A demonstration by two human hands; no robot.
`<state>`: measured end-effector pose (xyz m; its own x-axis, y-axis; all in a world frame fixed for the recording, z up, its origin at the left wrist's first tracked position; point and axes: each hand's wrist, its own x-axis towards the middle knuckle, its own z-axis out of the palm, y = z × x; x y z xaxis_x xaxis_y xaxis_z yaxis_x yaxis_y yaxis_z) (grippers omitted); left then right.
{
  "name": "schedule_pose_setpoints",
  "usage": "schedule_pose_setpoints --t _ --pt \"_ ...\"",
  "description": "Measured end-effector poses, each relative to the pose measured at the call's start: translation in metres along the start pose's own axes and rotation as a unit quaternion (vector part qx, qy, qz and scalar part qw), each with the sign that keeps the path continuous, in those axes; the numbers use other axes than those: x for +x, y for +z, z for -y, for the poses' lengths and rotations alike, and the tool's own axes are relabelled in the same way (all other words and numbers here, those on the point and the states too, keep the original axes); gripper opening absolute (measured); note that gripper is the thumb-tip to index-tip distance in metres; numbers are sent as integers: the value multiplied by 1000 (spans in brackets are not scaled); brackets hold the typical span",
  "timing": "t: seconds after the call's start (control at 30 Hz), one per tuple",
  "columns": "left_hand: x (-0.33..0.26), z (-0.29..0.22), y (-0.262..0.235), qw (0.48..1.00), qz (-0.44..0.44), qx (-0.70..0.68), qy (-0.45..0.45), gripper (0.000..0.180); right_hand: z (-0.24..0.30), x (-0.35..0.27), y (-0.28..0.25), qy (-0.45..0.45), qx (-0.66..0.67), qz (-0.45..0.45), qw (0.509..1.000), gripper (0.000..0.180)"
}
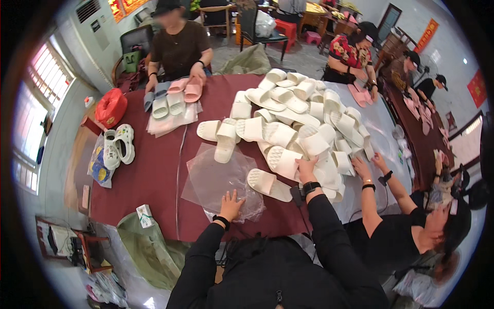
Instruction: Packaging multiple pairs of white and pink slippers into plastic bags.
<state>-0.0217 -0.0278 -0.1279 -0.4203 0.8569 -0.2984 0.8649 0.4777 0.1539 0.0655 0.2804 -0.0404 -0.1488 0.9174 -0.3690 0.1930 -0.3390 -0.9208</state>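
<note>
Bare maroon tablecloth (154, 170) lies open leftward; the cream slipper pile (303, 123) blocks the right.

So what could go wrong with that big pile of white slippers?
The pile of white slippers is heaped high, and the right hand is reaching into its lower edge, so slippers above might slide down. The lone slipper beside the clear plastic bags could get knocked away. The left hand only rests flat on those bags, so the slippery stack may shift. A co-worker's hands are close; they could bump.
</note>
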Motion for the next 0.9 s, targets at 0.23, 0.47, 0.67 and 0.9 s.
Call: schedule_pose_setpoints --t 0.23,0.47,0.67,0.9 --pt "-11 -12 6 997 -58 2 -54 72 -21 37 -11 198 298 294 886 30" --pt "-16 -15 5 1000 -4 -12 -13 41 -10 -107 92 203 300 443 820 32" --pt "-13 -69 -5 876 159 -402 212 31 -39 -148 49 -126 -118 498 849 26" --pt "-28 -194 -24 775 541 -292 145 22 -170 -139 -212 -43 -291 563 772 20"
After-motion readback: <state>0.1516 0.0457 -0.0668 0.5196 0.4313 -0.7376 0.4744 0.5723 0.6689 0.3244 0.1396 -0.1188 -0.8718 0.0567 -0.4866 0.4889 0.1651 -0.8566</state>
